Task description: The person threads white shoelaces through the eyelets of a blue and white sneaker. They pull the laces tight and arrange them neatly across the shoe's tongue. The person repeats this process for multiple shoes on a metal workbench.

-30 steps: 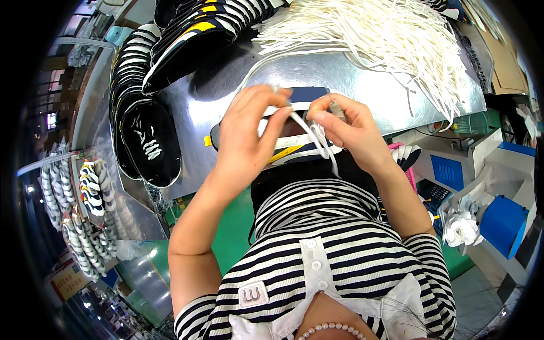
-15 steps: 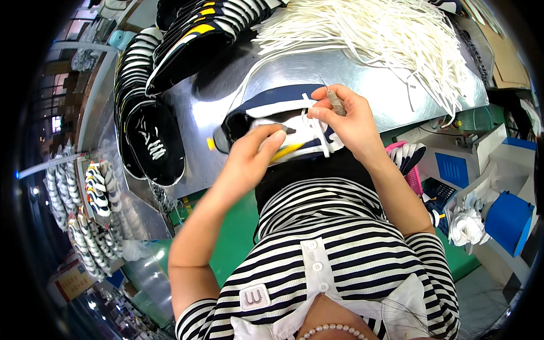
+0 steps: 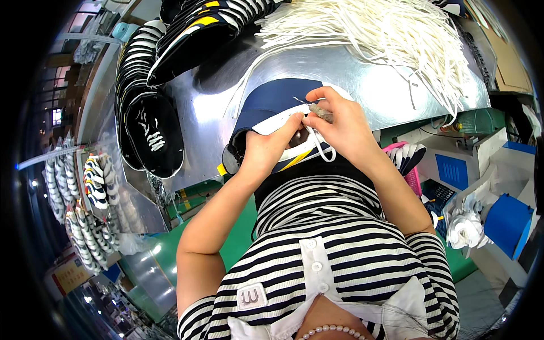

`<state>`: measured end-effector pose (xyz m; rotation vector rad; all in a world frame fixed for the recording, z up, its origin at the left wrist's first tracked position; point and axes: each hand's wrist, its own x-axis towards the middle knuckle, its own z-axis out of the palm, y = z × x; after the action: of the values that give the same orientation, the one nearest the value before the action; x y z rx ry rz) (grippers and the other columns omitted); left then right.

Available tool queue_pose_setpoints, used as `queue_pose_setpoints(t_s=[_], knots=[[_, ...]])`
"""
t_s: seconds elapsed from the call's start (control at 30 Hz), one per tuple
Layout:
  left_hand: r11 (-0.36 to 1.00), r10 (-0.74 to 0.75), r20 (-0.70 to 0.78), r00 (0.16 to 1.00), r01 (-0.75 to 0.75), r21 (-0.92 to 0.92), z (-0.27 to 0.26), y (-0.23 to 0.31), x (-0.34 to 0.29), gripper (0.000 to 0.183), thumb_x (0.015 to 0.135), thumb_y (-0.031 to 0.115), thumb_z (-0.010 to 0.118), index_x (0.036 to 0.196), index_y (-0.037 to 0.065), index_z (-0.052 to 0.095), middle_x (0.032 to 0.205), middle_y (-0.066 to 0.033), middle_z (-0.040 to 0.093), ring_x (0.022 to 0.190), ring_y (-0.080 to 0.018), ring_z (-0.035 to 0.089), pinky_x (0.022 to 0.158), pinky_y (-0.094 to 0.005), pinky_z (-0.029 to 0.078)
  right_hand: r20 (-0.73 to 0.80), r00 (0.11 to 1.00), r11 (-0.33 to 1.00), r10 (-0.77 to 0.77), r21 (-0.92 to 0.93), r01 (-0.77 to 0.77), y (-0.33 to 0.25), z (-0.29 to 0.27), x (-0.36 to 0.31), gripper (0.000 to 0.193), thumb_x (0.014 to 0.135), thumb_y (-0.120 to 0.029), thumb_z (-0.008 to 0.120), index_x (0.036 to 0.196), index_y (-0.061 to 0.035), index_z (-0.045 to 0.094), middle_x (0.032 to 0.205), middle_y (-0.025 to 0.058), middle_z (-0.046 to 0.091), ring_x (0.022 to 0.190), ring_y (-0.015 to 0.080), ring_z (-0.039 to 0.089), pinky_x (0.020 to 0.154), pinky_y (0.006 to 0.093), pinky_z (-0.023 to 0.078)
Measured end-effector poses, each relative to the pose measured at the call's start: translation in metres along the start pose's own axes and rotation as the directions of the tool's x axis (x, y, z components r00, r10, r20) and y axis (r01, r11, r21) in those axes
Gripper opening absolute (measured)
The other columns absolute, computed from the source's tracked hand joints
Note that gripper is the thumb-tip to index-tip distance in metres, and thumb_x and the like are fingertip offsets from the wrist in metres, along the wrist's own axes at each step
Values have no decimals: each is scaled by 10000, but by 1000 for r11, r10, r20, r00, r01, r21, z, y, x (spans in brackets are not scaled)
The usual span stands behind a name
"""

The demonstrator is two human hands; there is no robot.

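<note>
A navy and white shoe upper [image 3: 272,102] with a yellow stripe is tilted over the near edge of the metal table. My left hand [image 3: 265,146] is closed on its white eyelet edge, thumb on top and the other fingers hidden inside. In my right hand [image 3: 348,124] is a thin metal hook with a wrapped, tan handle [image 3: 321,113], its tip pointing left over the navy side. The right thumb and fingertip meet beside the left fingertips at the eyelets. A white shoelace [image 3: 327,152] loops down from there across the opening.
A large heap of white laces [image 3: 362,39] covers the table's far right. Nested rows of shoe uppers [image 3: 192,42] stand at the far left, with a black-lined upper [image 3: 153,133] nearest. A pink basket [image 3: 412,180] and blue bin [image 3: 509,226] are at right.
My left hand has moved from the upper's middle to its far eyelet edge. The upper has turned to show more navy side. The hook has swung leftward, and the lace now hangs in a loop.
</note>
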<state>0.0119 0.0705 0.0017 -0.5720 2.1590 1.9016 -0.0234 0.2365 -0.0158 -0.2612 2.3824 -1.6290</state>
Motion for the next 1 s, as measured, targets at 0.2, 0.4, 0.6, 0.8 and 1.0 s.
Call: queue_pose_setpoints(t_s=[0.2,0.4,0.6,0.8,1.0], knots=[[998,12,-42,999,-10,58,0,1,-6,178,894,149,716,997,8,687,866,-28,695,721,-84,621,611,-237,481,50,984,972,-174,171,163,13,-18,-14,189,924,-99,663,1038,31,587,894,129,697,765,177,677,715,277,529],[997,62,-28,998,-61,45,0,-2,-7,134,896,107,703,952,-14,689,840,-36,697,753,-98,651,679,-242,519,116,981,988,-156,13,155,-4,-24,-10,130,933,-81,638,917,45,606,793,130,683,714,178,671,701,275,525],[996,92,130,987,-91,-15,-5,-4,-10,119,942,77,624,1001,-15,672,897,-45,701,807,-111,664,718,-254,526,206,970,988,-130,-58,145,-15,-24,4,153,934,-83,609,1007,34,544,797,168,676,731,281,687,672,351,519],[996,81,183,980,-86,18,-9,3,-6,160,971,128,584,936,-7,662,794,-24,656,719,-89,601,647,-242,471,244,961,903,-133,-369,219,-18,-6,18,177,951,-158,572,1022,-8,510,781,193,645,773,412,632,696,466,483],[987,-147,236,961,157,-25,-37,19,20,215,921,248,646,881,38,672,735,3,597,683,-76,488,649,-236,384,26,988,988,-152,-4,152,-16,-35,35,160,988,-152,555,1069,-25,608,732,78,620,637,161,569,645,268,464]])
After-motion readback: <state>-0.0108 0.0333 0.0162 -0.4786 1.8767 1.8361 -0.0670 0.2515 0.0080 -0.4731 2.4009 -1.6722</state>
